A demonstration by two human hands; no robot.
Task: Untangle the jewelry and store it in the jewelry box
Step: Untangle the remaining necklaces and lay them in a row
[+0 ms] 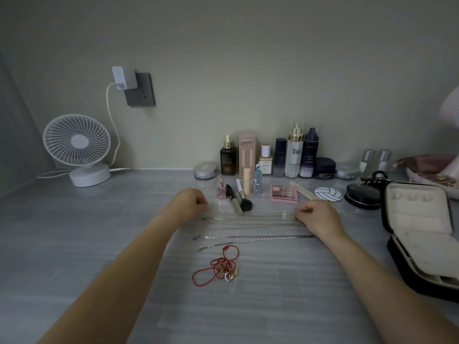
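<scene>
both hands are curled at the middle of the counter [99,244]: left hand [190,203] and right hand [315,216] each pinch an end of a thin silver chain [248,215] stretched between them. other silver chains [248,237] lie in rows just nearer, then a tangled red cord bracelet [224,268]. the open jewelry box [417,219] sits at the right edge.
</scene>
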